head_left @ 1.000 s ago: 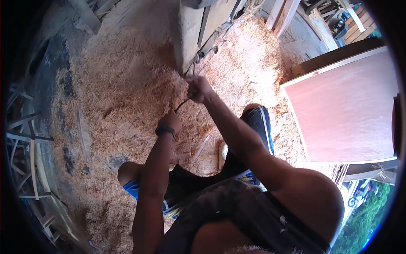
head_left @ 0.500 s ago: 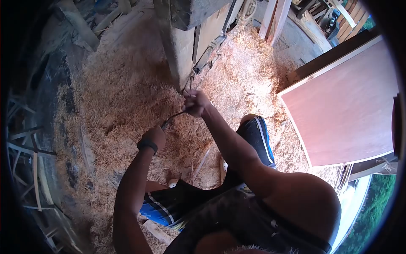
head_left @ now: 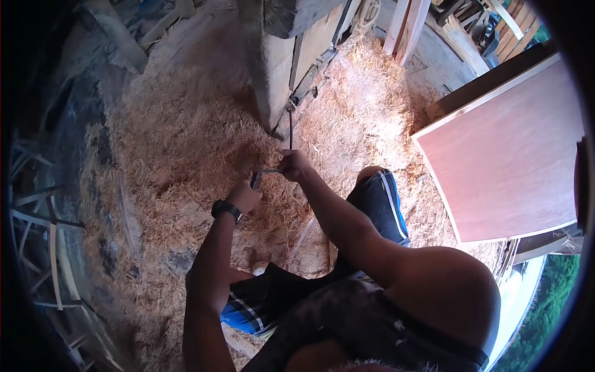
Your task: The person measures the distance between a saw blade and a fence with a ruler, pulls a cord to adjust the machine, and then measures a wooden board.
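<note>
A bent metal crank handle (head_left: 291,131) reaches out from the lower end of a wooden bench or machine frame (head_left: 280,68). My right hand (head_left: 294,165) is closed around the crank near its bend. From there a thinner arm of the crank runs left to a dark grip, which my left hand (head_left: 243,197) wraps around. A dark watch sits on my left wrist. Where the crank enters the frame, a small dark fitting (head_left: 293,101) shows.
Wood shavings (head_left: 186,136) cover the floor around my bent legs. A large pinkish panel (head_left: 502,155) stands at the right, with upright boards (head_left: 406,28) beyond the frame. Thin wooden strips (head_left: 54,260) lie at the far left.
The crank has turned to a different angle, and its rod from the frame is now plainly visible. Both hands have shifted slightly right and lower, still gripping it.
</note>
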`<action>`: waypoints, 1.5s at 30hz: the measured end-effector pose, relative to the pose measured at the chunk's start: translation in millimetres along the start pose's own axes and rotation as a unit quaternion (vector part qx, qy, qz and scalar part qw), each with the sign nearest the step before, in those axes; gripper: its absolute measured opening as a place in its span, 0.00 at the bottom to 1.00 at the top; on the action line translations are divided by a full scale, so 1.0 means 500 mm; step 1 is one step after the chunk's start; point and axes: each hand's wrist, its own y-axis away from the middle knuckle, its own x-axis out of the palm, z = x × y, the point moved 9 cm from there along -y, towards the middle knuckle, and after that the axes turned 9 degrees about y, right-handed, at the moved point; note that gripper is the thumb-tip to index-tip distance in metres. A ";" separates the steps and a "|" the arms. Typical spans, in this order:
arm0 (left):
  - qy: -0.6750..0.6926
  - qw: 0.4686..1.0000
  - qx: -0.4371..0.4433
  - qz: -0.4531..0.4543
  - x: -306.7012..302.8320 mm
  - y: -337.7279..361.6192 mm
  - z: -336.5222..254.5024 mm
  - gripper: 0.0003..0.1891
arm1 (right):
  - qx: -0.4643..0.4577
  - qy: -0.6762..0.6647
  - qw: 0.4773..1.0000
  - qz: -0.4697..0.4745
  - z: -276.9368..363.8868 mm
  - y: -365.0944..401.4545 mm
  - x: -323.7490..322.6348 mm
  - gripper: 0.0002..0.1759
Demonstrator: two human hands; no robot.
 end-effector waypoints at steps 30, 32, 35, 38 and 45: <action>-0.045 0.994 0.045 -0.085 0.013 -0.045 -0.025 0.19 | 0.052 0.117 0.974 -0.188 -0.008 -0.107 -0.007 0.23; 0.021 0.998 0.047 0.030 0.076 -0.053 -0.014 0.20 | 0.099 0.181 0.970 -0.130 -0.023 -0.132 0.021 0.22; 0.038 0.994 0.090 0.042 0.092 -0.031 -0.047 0.17 | 0.118 0.146 0.977 -0.106 -0.006 -0.076 0.076 0.18; 0.018 0.991 0.131 0.015 0.113 -0.049 -0.036 0.18 | 0.140 0.103 0.981 -0.090 -0.015 -0.076 0.112 0.16; -0.175 0.983 0.062 -0.020 0.056 -0.017 -0.043 0.17 | -0.018 -0.004 0.996 0.090 0.105 0.050 0.244 0.12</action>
